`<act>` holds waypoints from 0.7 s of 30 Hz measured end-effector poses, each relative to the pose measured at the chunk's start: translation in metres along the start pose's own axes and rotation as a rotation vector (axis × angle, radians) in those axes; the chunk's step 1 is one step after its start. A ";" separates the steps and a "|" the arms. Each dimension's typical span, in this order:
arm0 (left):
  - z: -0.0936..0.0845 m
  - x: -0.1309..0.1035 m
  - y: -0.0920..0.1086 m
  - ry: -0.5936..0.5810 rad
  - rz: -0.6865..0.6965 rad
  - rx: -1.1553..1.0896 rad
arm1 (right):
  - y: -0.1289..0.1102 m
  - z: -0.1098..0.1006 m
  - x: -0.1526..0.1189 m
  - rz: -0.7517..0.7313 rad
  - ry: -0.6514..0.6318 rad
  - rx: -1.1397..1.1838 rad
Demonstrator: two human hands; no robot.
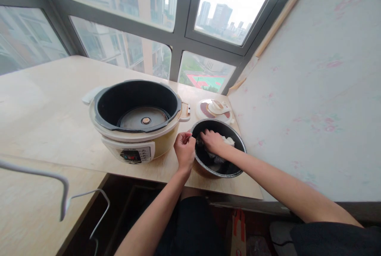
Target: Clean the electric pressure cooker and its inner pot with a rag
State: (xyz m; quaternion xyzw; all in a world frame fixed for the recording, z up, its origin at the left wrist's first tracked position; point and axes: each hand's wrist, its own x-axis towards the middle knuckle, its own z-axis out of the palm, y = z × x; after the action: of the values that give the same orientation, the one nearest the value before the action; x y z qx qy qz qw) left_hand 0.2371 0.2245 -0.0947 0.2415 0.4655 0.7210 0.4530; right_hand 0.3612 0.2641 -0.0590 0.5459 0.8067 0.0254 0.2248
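Observation:
A dark inner pot [219, 170] stands on the wooden ledge in front of me. My left hand [185, 149] is closed on its left rim, thumb and fingers pinched together. Reaching inside the pot, my right hand [212, 141] presses a crumpled white cloth [228, 141] against the inside; its fingertips are partly hidden. To the left sits the electric pressure cooker body [166, 145], its dark cavity open, with a round heating plate [144, 118] at the bottom. Behind the inner pot lies the cooker lid [214, 109], handle side up.
The pale ledge [44, 109] runs along grey-framed windows [178, 22]. A papered wall [315, 101] closes off the right side. White bent metal rods [64, 192] stick out at the lower left. Below the ledge edge stands a cardboard box [237, 232].

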 end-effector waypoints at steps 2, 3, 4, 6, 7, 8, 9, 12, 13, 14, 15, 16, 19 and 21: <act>0.000 0.000 -0.002 0.001 0.006 -0.008 | 0.009 0.001 -0.005 0.078 -0.079 0.008; 0.000 -0.001 -0.003 0.002 0.007 -0.010 | 0.013 0.001 -0.007 0.089 -0.119 0.012; 0.000 -0.001 -0.003 0.003 0.009 -0.009 | 0.018 0.000 -0.009 0.084 -0.163 0.017; 0.000 -0.003 -0.003 0.013 0.019 -0.004 | 0.025 -0.003 -0.012 0.052 -0.277 0.042; 0.000 -0.004 -0.003 0.020 0.027 0.001 | 0.027 -0.005 -0.012 0.025 -0.339 0.061; 0.000 -0.004 -0.002 0.028 0.037 0.008 | 0.027 -0.007 -0.012 -0.008 -0.398 0.080; 0.001 -0.005 -0.002 0.036 0.046 0.018 | 0.027 -0.009 -0.011 -0.057 -0.461 0.112; 0.002 -0.005 -0.002 0.053 0.051 0.048 | 0.017 -0.008 -0.009 -0.284 -0.615 0.304; 0.002 -0.005 -0.002 0.057 0.045 0.052 | 0.012 -0.005 -0.007 -0.361 -0.631 0.390; 0.002 -0.004 -0.002 0.059 0.039 0.054 | 0.006 -0.001 -0.006 -0.414 -0.603 0.489; 0.003 -0.004 -0.001 0.057 0.034 0.058 | 0.001 0.003 -0.004 -0.428 -0.518 0.599; 0.003 -0.004 0.000 0.053 0.030 0.061 | -0.005 0.008 -0.002 -0.394 -0.381 0.706; 0.002 -0.003 0.003 0.029 0.026 0.065 | -0.017 0.019 0.003 -0.157 0.070 0.875; 0.001 -0.003 0.005 0.013 0.024 0.062 | -0.021 0.020 0.005 -0.029 0.200 0.746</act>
State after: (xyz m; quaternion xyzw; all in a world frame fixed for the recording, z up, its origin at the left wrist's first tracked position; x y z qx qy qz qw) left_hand 0.2374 0.2215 -0.0895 0.2564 0.4877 0.7129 0.4338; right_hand 0.3499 0.2558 -0.0848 0.5736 0.7860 -0.2199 -0.0687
